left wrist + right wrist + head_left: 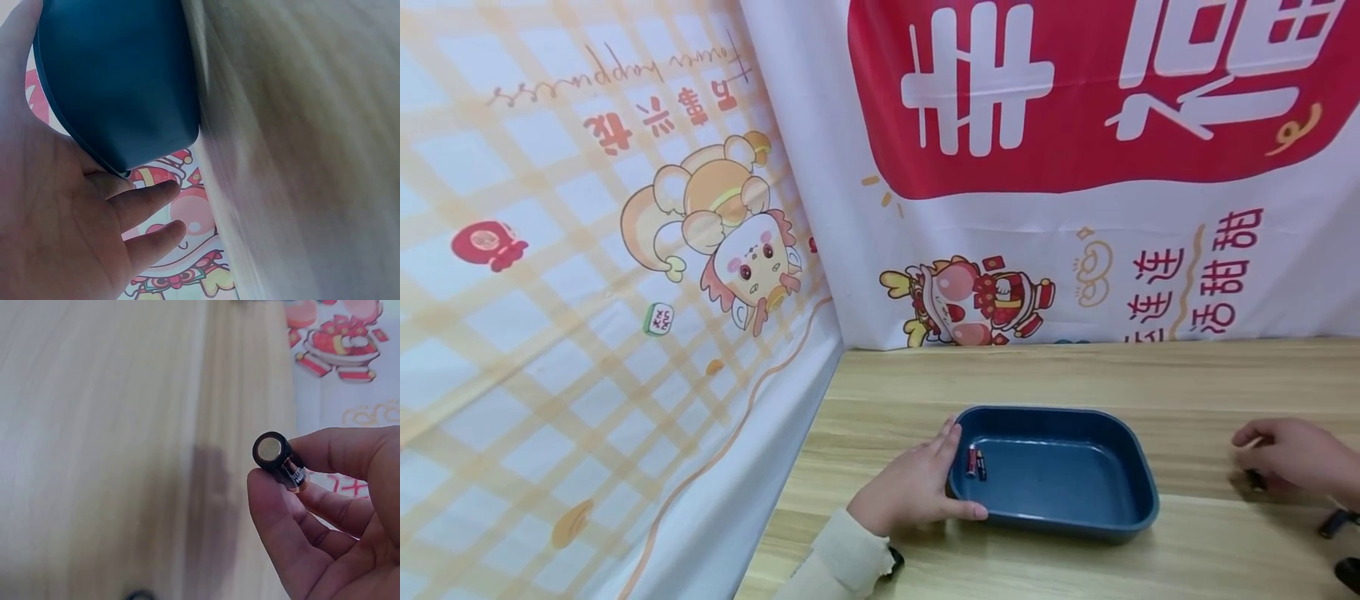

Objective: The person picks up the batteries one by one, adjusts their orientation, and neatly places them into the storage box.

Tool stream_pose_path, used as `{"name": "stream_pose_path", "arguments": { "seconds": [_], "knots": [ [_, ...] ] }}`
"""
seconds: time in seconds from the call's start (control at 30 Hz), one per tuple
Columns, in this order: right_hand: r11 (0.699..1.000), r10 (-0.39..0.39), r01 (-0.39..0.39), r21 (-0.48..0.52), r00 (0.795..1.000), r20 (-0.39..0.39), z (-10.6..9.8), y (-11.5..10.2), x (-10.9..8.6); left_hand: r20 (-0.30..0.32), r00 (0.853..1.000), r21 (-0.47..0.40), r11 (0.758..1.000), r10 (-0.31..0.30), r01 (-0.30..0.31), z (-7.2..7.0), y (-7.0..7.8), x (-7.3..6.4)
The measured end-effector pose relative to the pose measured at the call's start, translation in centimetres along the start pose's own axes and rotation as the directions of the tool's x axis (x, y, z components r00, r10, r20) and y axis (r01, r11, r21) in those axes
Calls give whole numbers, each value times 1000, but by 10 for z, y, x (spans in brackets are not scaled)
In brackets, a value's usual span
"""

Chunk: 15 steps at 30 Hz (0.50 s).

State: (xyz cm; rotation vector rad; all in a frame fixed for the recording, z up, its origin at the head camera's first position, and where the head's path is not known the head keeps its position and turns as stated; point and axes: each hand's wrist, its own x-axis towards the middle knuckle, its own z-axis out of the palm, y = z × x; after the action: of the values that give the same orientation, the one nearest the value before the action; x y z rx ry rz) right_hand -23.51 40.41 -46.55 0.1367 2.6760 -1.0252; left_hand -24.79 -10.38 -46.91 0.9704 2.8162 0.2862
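My left hand (913, 483) grips the left end of a dark blue rectangular tray (1131, 467), thumb over the near rim and fingers at the far corner. Seen from the left wrist, the tray's outer wall (125, 81) rises beside the palm, with two fingers stretched out below it. Two small batteries lie inside at the left end, a red one (972, 461) and a black one (981, 465). Off to the right of the tray, my right hand (1296, 458) pinches a black battery (281, 459) between thumb and fingers, its flat round end facing the right wrist camera.
The wooden table (865, 392) meets a printed cloth (1075, 250) at the back and another hanging cloth (587, 333) on the left. A dark object (1333, 523) lies by the right wrist. A dark round end (140, 595) shows at the right wrist view's bottom edge.
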Motion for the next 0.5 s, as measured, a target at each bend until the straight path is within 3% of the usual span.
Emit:
{"name": "stream_pose_path", "arguments": {
  "seconds": [0.27,0.5],
  "knots": [
    [996,-62,59,66,998,33,4,-37,-5,-6,1000,-6,1000,-11,11,-1,1,0],
    [974,-179,170,147,982,55,9,-69,-13,-5,1000,-22,1000,-15,14,-1,2,1]
  ]
}}
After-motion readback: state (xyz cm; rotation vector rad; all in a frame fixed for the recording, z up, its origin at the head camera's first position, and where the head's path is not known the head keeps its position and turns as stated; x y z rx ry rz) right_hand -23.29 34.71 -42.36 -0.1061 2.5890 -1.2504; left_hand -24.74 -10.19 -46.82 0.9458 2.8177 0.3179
